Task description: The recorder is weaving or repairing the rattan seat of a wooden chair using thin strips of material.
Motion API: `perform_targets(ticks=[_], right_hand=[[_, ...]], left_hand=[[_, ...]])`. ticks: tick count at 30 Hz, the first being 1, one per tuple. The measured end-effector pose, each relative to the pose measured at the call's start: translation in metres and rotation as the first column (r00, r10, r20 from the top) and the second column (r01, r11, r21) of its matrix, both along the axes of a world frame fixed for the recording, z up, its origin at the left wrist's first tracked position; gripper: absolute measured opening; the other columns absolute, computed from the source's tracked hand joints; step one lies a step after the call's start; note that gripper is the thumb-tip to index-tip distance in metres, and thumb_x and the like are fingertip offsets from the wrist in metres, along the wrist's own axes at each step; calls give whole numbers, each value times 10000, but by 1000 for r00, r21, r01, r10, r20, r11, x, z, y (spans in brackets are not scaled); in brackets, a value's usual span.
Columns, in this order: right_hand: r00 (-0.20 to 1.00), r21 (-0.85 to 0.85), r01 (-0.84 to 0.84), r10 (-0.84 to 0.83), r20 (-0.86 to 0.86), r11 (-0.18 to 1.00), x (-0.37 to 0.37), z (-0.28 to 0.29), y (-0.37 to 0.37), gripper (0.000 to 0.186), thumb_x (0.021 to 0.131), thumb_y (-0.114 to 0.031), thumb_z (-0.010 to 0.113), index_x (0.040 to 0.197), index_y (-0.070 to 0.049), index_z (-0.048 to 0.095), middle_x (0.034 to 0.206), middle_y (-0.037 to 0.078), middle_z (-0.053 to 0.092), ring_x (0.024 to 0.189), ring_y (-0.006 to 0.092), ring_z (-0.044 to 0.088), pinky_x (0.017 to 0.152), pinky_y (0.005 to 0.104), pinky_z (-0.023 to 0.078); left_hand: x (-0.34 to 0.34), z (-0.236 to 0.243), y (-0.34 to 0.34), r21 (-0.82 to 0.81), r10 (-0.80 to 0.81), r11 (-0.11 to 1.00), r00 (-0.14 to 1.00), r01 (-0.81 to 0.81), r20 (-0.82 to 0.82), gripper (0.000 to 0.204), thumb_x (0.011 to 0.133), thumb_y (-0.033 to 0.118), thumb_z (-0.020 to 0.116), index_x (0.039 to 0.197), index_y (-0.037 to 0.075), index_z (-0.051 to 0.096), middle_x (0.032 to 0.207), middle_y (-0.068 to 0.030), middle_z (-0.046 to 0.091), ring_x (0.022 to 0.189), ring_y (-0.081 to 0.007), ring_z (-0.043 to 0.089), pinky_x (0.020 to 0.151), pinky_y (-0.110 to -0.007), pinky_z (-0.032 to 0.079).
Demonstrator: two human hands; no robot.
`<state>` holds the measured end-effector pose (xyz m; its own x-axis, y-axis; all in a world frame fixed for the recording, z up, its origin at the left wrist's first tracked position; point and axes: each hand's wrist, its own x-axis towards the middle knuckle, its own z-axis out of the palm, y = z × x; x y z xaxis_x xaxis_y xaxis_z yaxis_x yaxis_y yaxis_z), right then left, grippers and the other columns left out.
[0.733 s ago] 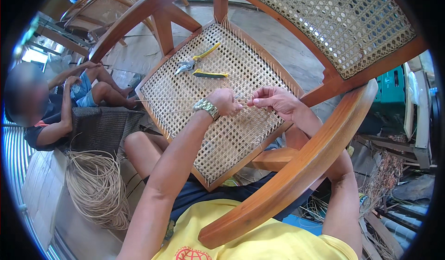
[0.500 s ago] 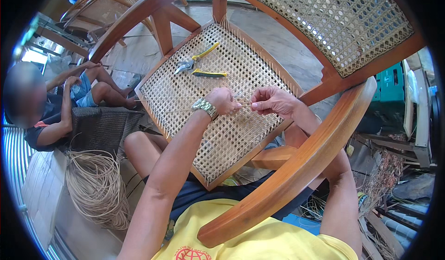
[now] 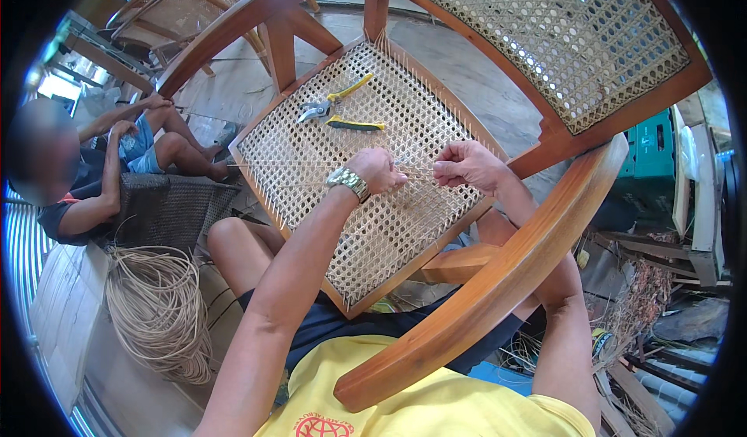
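Across my lap lies a wooden chair whose seat frame holds a woven cane seat (image 3: 303, 153), with loose strand ends sticking up along its edges. Above the weave my left hand (image 3: 373, 170), a metal watch on its wrist, is closed in a pinch on a thin pale cane strand. A little to its right my right hand (image 3: 473, 167) pinches at the strand too, thumb against finger. The strand also runs left from my left hand past the seat's edge. Yellow-handled pruning shears (image 3: 315, 111) rest open on the far part of the seat.
The chair's curved armrest (image 3: 498, 289) crosses over my right forearm, and its caned backrest (image 3: 560, 40) rises at the far right. A coil of cane (image 3: 156, 312) hangs at the left, near a seated person (image 3: 93, 176). A green crate (image 3: 650, 149) stands at the right.
My right hand has moved slightly right, widening the gap between the hands. My left hand keeps its pinch over the weave. The view has shifted a little.
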<state>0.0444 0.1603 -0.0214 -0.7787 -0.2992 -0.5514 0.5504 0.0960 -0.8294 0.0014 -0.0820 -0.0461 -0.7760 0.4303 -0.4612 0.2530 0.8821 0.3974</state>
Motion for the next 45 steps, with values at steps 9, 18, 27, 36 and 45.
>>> perform_targets(ticks=[9,18,27,36,45], right_hand=[[892,310,-99,222,-395,946,0,-8,-4,107,844,-28,662,937,9,626,846,103,680,742,151,665,655,305,535],[772,472,15,290,-565,881,2,-4,-5,158,822,-88,629,962,-15,627,830,123,635,767,192,616,713,361,501],[857,730,-105,434,-277,675,4,10,-7,333,804,-290,764,1021,-64,648,779,118,662,740,226,655,688,363,499],[626,699,-162,620,-473,697,5,-18,-4,213,794,-227,772,942,-99,688,933,115,644,917,304,642,829,415,502],[585,780,-147,689,-428,609,5,-15,-8,151,880,-185,653,919,-40,640,929,129,633,933,335,630,821,447,492]], left_hand=[[-1,-4,-2,49,-6,999,1000,7,-16,454,788,514,774,750,64,733,737,-139,712,700,-258,694,664,-390,542],[3,2,0,-6,-23,1000,998,23,-53,469,812,532,756,768,66,727,730,-148,708,679,-280,688,664,-402,544],[10,6,8,14,-20,1000,998,21,-52,451,878,504,710,789,63,679,699,-120,682,634,-237,657,605,-384,524],[20,22,-71,97,-25,993,914,71,-404,360,920,364,681,749,58,600,668,-117,625,594,-265,607,564,-401,461],[24,38,-72,74,8,997,916,24,-401,359,885,370,711,760,47,619,728,-138,657,689,-320,655,613,-437,476]])
